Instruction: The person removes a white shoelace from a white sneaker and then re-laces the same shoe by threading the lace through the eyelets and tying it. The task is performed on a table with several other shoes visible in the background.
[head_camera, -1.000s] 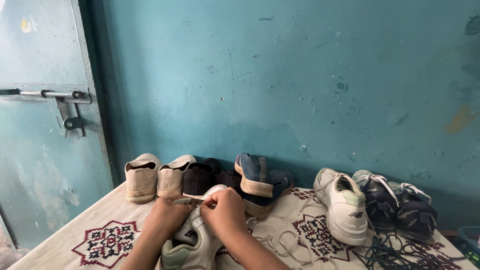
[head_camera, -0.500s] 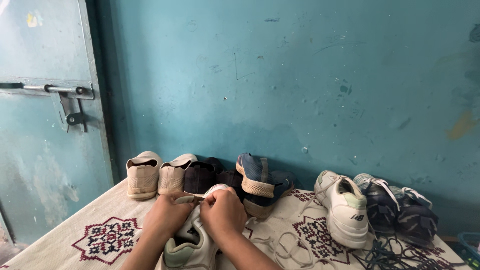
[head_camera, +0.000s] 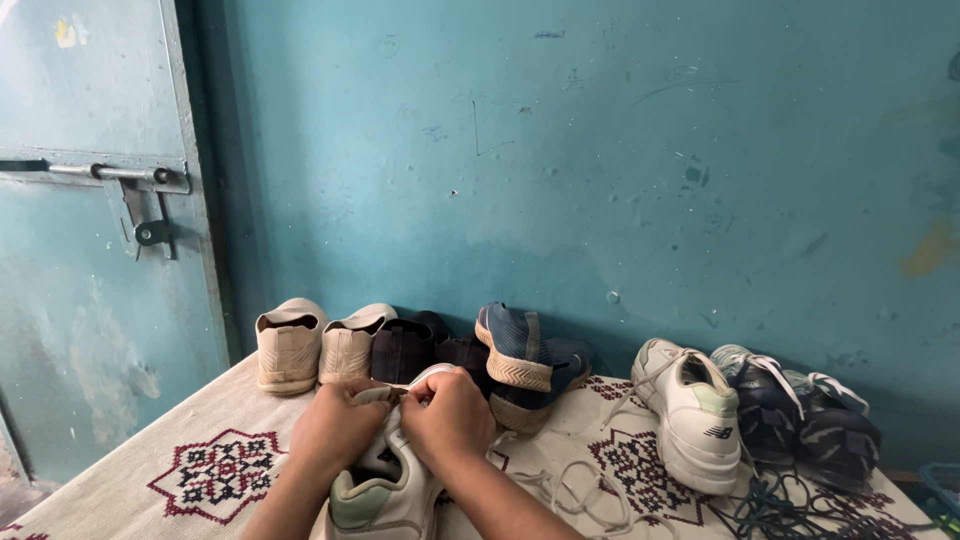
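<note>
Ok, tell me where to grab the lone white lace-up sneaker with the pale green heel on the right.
Grip the white sneaker across its heel collar, coming from above and the near side. It stands upright, heel toward the camera, opening up; its loose white laces trail left, so avoid that side.

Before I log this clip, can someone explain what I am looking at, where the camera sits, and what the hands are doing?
There is no machine here. One camera worn on a person's head looks down at their own two bare hands. The left hand and right hand both close on the front of a white sneaker with a pale green heel, which lies on an embroidered cloth covering a table. Each grip seems to pinch near the lace area, though what exactly is pinched is hidden. Loose white laces lie beside it. Along the teal wall stand beige slip-ons, dark shoes, blue shoes, a matching white sneaker and dark patterned sneakers. Dark laces lie in a tangle.
</note>
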